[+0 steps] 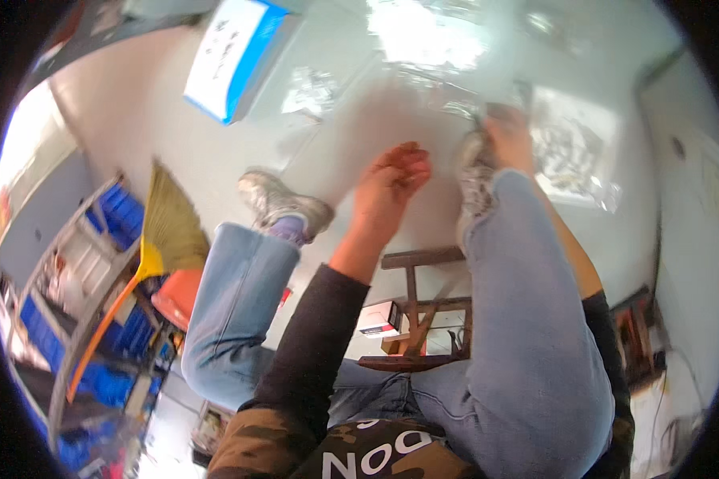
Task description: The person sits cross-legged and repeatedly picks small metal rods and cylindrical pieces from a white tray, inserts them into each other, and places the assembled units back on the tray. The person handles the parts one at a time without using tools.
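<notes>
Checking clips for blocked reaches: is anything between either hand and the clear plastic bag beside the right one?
Nothing visible separates the right hand from the clear plastic bag. For the left hand, the right sneaker and right hand lie across the way in this view.

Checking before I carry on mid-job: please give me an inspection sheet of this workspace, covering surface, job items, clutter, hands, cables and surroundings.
Surface: pale floor, bright glare toward the top.
Job's things: clear bag just right of the right hand; contents too blurred to identify.
Clutter: white-and-blue box at upper left; shiny clear packet right of it.
Hands: left hand over the floor, fingers curled, hold unclear; right hand by the right shoe, blurred.
Cables: possibly a thin cord, lower right.
Surroundings: broom and blue bins at left.
</notes>
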The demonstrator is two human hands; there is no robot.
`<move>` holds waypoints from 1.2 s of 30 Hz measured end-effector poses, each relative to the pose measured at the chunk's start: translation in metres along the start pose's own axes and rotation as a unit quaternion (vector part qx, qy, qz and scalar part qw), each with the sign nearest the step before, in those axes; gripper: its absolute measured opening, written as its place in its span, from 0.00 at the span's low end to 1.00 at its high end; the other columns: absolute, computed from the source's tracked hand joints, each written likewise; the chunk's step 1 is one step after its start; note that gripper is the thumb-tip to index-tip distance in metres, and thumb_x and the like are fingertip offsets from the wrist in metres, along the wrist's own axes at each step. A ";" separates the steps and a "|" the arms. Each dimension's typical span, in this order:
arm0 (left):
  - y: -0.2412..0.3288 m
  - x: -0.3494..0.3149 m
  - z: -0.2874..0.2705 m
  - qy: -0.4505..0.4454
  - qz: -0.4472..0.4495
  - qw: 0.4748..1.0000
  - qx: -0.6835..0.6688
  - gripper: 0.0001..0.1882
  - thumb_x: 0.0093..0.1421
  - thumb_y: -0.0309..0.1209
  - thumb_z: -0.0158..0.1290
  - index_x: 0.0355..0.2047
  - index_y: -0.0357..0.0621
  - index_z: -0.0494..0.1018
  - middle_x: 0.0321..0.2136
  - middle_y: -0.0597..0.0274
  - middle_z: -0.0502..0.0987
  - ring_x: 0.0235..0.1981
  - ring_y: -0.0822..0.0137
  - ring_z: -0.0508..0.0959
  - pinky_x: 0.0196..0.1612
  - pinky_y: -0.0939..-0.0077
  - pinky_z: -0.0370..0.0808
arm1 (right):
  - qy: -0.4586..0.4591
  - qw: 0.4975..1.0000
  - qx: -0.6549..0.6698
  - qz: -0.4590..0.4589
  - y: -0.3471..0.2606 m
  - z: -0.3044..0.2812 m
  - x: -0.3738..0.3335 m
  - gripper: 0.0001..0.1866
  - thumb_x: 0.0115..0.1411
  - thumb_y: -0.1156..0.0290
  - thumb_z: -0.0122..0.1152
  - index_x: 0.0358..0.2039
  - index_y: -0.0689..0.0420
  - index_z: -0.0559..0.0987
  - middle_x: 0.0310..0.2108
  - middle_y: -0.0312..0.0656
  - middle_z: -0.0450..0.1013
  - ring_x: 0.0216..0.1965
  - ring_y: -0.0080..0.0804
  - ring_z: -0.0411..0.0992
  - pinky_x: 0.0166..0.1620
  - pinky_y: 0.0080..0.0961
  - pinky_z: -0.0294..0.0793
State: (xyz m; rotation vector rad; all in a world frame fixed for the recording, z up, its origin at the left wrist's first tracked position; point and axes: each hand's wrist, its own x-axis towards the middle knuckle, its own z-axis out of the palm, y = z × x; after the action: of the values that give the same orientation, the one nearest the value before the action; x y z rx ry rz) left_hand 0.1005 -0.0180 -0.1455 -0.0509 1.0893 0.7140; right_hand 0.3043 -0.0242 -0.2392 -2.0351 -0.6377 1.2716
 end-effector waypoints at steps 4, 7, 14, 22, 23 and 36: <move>-0.005 0.016 0.005 -0.029 0.015 0.997 0.068 0.24 0.45 0.13 0.34 0.45 0.31 0.62 0.42 0.48 0.68 0.41 0.60 0.70 0.49 0.65 0.68 | -0.014 0.997 -0.080 -0.020 0.028 -0.030 -0.029 0.11 0.50 0.72 0.53 0.35 0.61 0.74 0.31 0.46 0.72 0.32 0.33 0.71 0.36 0.27 0.68; -0.003 0.015 0.006 0.037 0.013 0.993 0.108 0.21 0.47 0.15 0.35 0.43 0.32 0.65 0.40 0.51 0.69 0.40 0.64 0.71 0.47 0.71 0.68 | 0.041 0.998 -0.048 0.022 0.054 -0.061 -0.053 0.09 0.50 0.73 0.53 0.33 0.60 0.74 0.27 0.45 0.72 0.28 0.30 0.71 0.32 0.24 0.70; 0.001 0.013 0.013 0.025 0.014 0.994 0.110 0.18 0.54 0.18 0.36 0.46 0.30 0.61 0.42 0.46 0.68 0.43 0.60 0.70 0.51 0.67 0.67 | 0.171 0.981 -0.057 0.069 0.090 -0.124 -0.046 0.08 0.53 0.72 0.52 0.33 0.59 0.75 0.27 0.37 0.73 0.22 0.20 0.67 0.24 0.16 0.67; -0.011 0.019 0.043 0.016 0.030 0.993 0.115 0.19 0.51 0.15 0.32 0.43 0.31 0.63 0.43 0.47 0.68 0.42 0.61 0.71 0.51 0.69 0.67 | 0.229 0.966 -0.109 0.046 0.101 -0.128 -0.025 0.10 0.48 0.71 0.54 0.30 0.61 0.76 0.26 0.46 0.74 0.27 0.35 0.73 0.34 0.27 0.69; -0.012 0.020 0.044 0.015 0.029 0.992 0.119 0.19 0.51 0.15 0.32 0.43 0.31 0.63 0.43 0.48 0.68 0.43 0.61 0.71 0.51 0.69 0.67 | 0.246 0.960 -0.127 0.052 0.103 -0.132 -0.025 0.10 0.48 0.70 0.54 0.30 0.61 0.76 0.26 0.46 0.74 0.28 0.36 0.73 0.35 0.27 0.69; -0.016 0.021 0.033 0.019 -0.008 0.992 0.127 0.18 0.53 0.15 0.33 0.44 0.31 0.63 0.44 0.49 0.67 0.44 0.62 0.70 0.51 0.71 0.67 | 0.285 0.931 -0.228 0.020 0.100 -0.142 0.011 0.10 0.45 0.66 0.57 0.28 0.57 0.77 0.28 0.42 0.74 0.30 0.40 0.72 0.35 0.32 0.69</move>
State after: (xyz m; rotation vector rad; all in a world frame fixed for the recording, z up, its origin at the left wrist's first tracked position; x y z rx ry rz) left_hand 0.1409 -0.0079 -0.1519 0.1453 1.2077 0.5580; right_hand 0.4442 -0.1219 -0.2739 -2.6476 -0.6452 0.5095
